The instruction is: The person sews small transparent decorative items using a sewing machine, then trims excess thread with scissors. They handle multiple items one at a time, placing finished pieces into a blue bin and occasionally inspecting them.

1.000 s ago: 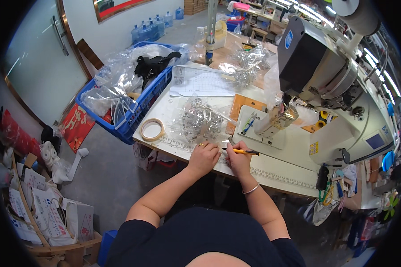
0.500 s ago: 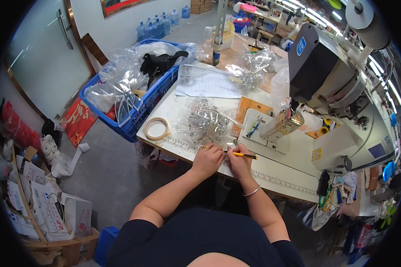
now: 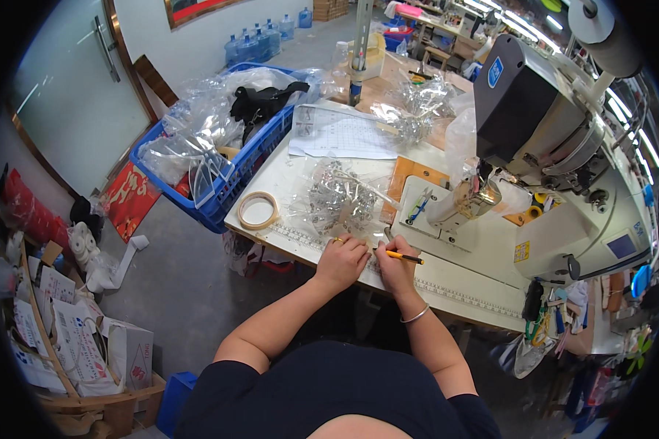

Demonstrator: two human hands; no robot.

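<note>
My right hand (image 3: pixel 396 265) grips a yellow pencil (image 3: pixel 404 256) whose tip points right over the white table's (image 3: pixel 461 282) front edge. Close to its left, my left hand (image 3: pixel 341 262) is curled, fingers pressed down on something small near the printed ruler strip; what it pins is hidden. Just beyond both hands lies a heap of clear plastic bags with small dark pieces (image 3: pixel 338 196). A silver bracelet (image 3: pixel 414 316) circles my right wrist.
A grey sewing machine (image 3: pixel 542 139) fills the table's right side. A tape roll (image 3: pixel 257 211) sits at the left corner, a paper sheet (image 3: pixel 342 133) farther back. A blue crate (image 3: pixel 220 150) of plastic bags stands on the floor left. Cardboard boxes (image 3: pixel 88 351) are at lower left.
The view has shifted a little. Both hands stay together at the table's front edge, with the pencil still in the right hand.
</note>
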